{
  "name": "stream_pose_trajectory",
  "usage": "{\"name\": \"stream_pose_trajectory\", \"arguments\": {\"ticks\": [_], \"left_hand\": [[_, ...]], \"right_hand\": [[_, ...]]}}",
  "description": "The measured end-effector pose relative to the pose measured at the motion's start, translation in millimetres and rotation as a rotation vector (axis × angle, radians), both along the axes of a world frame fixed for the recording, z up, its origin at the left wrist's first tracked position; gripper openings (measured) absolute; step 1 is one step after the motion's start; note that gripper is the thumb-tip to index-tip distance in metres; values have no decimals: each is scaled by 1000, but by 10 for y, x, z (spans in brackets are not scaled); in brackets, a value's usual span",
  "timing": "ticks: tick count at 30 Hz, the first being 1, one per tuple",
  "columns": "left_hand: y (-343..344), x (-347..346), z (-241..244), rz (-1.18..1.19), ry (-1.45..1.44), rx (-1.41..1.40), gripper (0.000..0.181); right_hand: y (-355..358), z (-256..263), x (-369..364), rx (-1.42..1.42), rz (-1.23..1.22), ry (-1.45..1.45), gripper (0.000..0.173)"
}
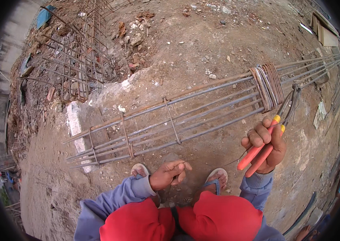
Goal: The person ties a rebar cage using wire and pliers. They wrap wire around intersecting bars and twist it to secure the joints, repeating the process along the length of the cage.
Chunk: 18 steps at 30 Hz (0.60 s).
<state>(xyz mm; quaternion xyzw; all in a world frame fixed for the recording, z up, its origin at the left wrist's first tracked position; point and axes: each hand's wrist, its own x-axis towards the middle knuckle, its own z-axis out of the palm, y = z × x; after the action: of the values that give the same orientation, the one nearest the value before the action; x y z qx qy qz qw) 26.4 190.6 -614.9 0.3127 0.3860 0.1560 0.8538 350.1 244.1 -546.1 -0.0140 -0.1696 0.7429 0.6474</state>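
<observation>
My right hand (pixel 273 147) grips steel-fixer's pincers (pixel 260 158) by their red handles with yellow ends. Their metal jaws point up, close to a rebar cage (pixel 158 128). A thin tie wire (pixel 233 162) runs from this hand towards my left hand (pixel 170 174), whose thumb and forefinger pinch it. The cage lies across the ground ahead of me, made of long steel bars. Several single stirrups (pixel 172 120) sit spaced along its left half. Farther right, a bunch of rusty stirrups (pixel 267 87) is packed tight around the bars.
A concrete block (pixel 81 135) lies beneath the cage's left end, and another slab (pixel 317 66) is under its right part. Upright rusty rebar (pixel 88 48) stands at the upper left beside rubble (pixel 136 39). My sandalled feet (pixel 218 179) are just behind the cage. Boards (pixel 325 30) lean at the far right.
</observation>
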Motion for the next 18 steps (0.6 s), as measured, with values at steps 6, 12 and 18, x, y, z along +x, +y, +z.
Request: {"name": "stream_pose_trajectory", "arguments": {"ticks": [6, 12, 18], "left_hand": [[-170, -531, 229, 249, -27, 162, 33], [-433, -1041, 763, 495, 292, 563, 33], [-190, -714, 1008, 267, 444, 724, 33]], "right_hand": [[-442, -233, 537, -144, -4, -674, 54], [-901, -668, 1008, -360, 26, -1095, 48], [-1248, -1545, 595, -253, 88, -2237, 35]]}}
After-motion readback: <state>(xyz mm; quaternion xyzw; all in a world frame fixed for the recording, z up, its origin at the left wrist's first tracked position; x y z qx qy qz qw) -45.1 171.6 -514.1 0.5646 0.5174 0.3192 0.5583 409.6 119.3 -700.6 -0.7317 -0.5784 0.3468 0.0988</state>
